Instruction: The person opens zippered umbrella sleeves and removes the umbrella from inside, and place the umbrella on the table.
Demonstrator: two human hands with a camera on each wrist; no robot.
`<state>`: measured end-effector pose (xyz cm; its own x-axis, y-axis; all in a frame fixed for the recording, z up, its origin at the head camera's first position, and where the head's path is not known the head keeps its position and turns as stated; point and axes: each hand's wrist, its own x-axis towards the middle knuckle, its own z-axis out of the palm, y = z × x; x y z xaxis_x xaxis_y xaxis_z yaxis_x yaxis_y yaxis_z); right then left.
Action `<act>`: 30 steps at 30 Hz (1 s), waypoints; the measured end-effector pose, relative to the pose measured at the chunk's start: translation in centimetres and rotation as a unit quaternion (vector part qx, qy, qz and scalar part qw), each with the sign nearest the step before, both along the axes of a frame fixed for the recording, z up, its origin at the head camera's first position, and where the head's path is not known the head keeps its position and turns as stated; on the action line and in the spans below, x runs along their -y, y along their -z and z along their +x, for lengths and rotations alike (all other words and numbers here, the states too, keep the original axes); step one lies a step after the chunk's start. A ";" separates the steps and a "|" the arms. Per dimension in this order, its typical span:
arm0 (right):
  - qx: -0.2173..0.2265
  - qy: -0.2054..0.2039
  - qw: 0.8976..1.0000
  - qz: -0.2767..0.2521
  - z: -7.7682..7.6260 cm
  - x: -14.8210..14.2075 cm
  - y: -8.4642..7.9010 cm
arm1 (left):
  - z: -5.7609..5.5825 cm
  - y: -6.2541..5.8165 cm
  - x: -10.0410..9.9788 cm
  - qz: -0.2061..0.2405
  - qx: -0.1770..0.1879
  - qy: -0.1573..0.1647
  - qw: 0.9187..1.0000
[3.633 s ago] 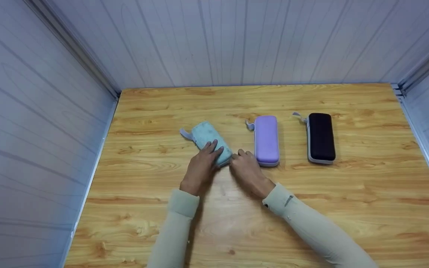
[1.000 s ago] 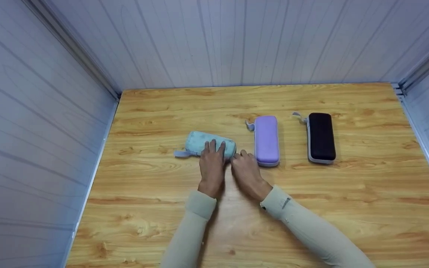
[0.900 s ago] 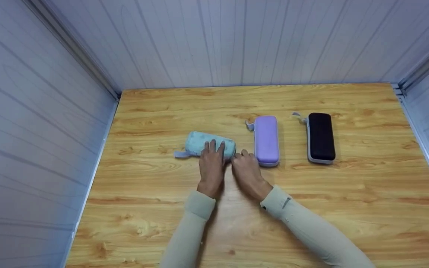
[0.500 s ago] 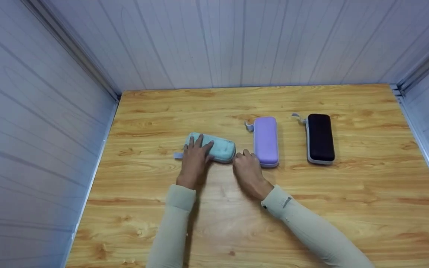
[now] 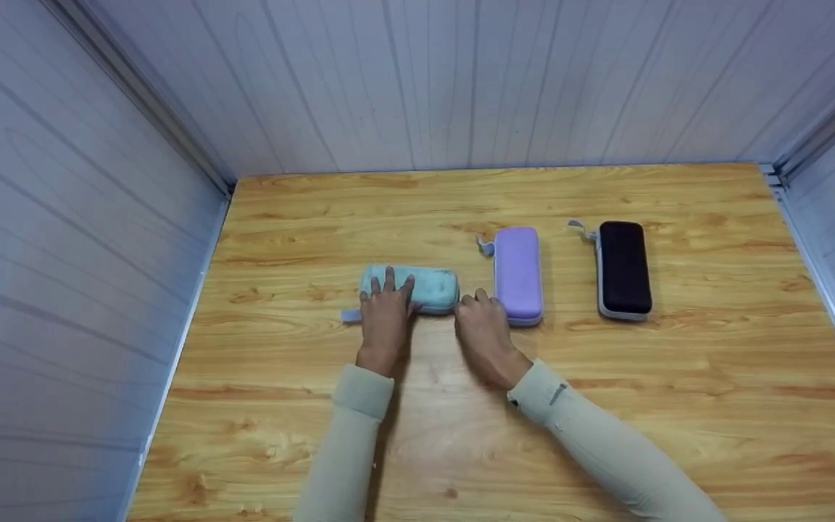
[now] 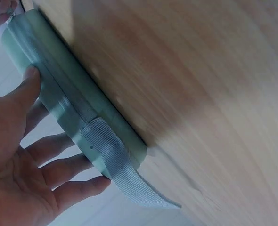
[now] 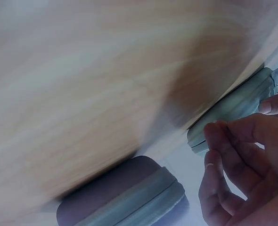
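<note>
A mint-green hard zip case (image 5: 435, 288) lies nearly crosswise on the table, its grey fabric strap (image 6: 122, 172) at the left end. My left hand (image 5: 385, 312) holds the case's left half, fingers spread over the lid and thumb (image 6: 31, 77) against the zipped near side. At the right end my right hand (image 5: 483, 326) pinches the small metal zipper pull (image 6: 10, 15) between thumb and index finger; in the right wrist view those fingertips hide it. The zip line (image 6: 59, 87) looks closed along the near side.
Just right of my right hand a purple zip case (image 5: 518, 272) lies lengthwise, with a short strap at its far left corner. A black zip case (image 5: 624, 267) lies farther right. Pale panelled walls (image 5: 432, 87) stand at the back and sides of the wooden table (image 5: 243, 406).
The mint-green case has turned from a slant to nearly crosswise, its strap end swinging toward me. My left hand has shifted left along it. The right hand has stayed nearly in place.
</note>
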<state>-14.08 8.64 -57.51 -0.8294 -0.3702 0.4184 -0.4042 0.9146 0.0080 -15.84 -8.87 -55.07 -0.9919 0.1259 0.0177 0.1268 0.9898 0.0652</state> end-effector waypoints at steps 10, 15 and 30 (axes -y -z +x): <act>-0.007 0.003 1.000 0.005 0.5 1.3 0.2 | 0.5 0.3 -1.0 -0.006 -0.025 -0.024 0.999; -0.007 0.008 1.000 0.011 0.6 1.6 0.1 | 0.7 0.3 -1.4 0.009 -0.024 -0.037 0.999; -0.017 0.015 0.999 0.026 0.6 2.4 0.2 | 1.2 0.2 -1.0 0.046 -0.041 -0.034 0.998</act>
